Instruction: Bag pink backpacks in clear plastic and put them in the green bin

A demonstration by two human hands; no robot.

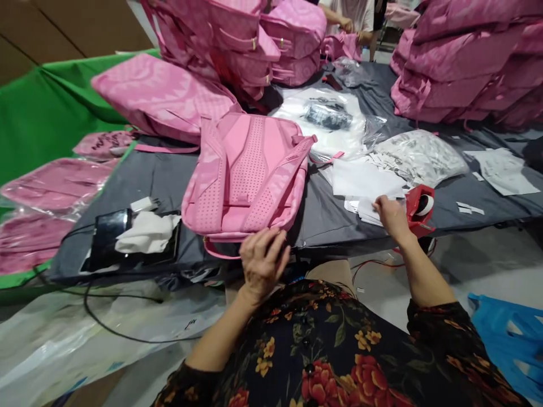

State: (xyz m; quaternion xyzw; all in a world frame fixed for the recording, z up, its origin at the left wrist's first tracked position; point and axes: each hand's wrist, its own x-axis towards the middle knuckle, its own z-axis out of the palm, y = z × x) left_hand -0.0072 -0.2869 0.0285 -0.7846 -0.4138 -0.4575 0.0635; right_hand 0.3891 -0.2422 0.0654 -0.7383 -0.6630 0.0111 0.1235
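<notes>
A pink backpack [245, 164] lies in front of me with its perforated back panel and two shoulder straps facing up. Its carry loop hangs over the near table edge. My left hand [263, 263] rests against the backpack's near end, fingers outstretched and not gripping. To the right, my right hand [392, 217] has its fingertips pinched at the edge of some white paper sheets [365, 180]. Right beside that hand stands a red tape dispenser [419, 210] with a roll in it.
Tall piles of pink backpacks [470, 68] stand at the back. A clear bag of small white pieces [422, 155] lies behind the papers. At left are a black tablet-like device [108, 232] under a white cloth [148, 232] and bagged pink items [59, 181]. Another person [352, 17] works beyond.
</notes>
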